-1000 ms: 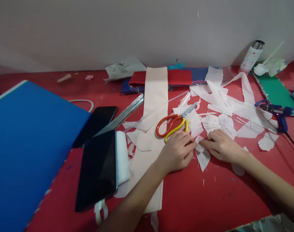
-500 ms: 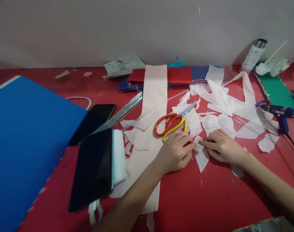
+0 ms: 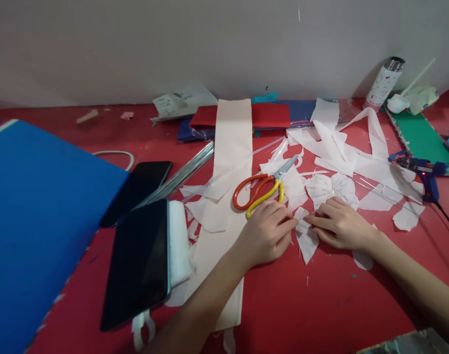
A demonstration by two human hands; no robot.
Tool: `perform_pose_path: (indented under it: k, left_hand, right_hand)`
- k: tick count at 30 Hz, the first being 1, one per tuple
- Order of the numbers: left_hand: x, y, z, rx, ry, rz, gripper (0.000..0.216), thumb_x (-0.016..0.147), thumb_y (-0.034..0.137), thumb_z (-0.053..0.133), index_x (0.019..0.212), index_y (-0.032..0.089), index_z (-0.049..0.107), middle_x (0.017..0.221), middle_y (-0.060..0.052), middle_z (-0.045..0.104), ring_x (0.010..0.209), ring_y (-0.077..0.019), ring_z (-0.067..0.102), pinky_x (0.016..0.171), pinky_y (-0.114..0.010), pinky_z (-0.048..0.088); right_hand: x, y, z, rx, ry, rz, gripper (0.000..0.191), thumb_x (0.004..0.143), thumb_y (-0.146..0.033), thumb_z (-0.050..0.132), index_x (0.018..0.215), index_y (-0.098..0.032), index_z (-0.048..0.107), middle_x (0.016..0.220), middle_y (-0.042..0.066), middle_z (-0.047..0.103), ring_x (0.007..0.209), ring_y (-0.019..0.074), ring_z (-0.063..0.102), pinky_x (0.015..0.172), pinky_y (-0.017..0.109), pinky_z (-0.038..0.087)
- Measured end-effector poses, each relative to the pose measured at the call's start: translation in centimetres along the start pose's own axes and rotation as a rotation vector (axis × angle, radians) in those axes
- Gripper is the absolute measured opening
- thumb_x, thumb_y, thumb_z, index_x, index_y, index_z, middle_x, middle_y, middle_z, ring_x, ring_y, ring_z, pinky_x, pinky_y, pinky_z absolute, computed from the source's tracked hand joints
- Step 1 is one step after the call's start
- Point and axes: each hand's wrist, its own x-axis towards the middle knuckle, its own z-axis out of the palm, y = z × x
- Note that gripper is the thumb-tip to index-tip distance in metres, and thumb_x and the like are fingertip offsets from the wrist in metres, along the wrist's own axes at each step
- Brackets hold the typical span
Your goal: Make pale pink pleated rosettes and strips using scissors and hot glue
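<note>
My left hand (image 3: 268, 233) and my right hand (image 3: 338, 223) meet over a small white paper scrap (image 3: 305, 239) on the red table (image 3: 320, 305). Both hands have their fingers curled and pinch the scrap's top edge from either side. Orange-and-yellow scissors (image 3: 263, 189) lie shut just above my left hand. A long pale pink paper strip (image 3: 229, 147) runs from the back wall down under my left forearm. More white cut pieces (image 3: 331, 189) lie right above my right hand.
A blue board (image 3: 36, 216) fills the left. Two dark phones (image 3: 137, 260) (image 3: 137, 189) lie beside it, with a bundle of metal rods (image 3: 183, 172). A blue glue gun (image 3: 423, 172), a green sheet (image 3: 419, 135) and a can (image 3: 382, 83) sit at the right. Red and blue paper (image 3: 272, 115) lies by the wall.
Both hands stay pinched on the white scrap, with only slight finger shifts. The view has drifted a little.
</note>
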Motion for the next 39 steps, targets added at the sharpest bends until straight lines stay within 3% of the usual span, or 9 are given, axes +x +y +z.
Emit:
perform_pose_path:
  k: [39]
  left_hand:
    - [0.07,0.10,0.00,0.015,0.039,0.037,0.021,0.076,0.006,0.047,0.083,0.017,0.064,0.076,-0.004,0.060,0.080,-0.0181,0.050,0.077,-0.037,0.044]
  right_hand:
    - [-0.05,0.48,-0.23,0.019,0.059,0.041,0.030,0.092,-0.028,0.041,0.102,-0.015,0.066,0.075,0.006,0.057,0.072,0.0168,0.049,0.071,0.032,0.040]
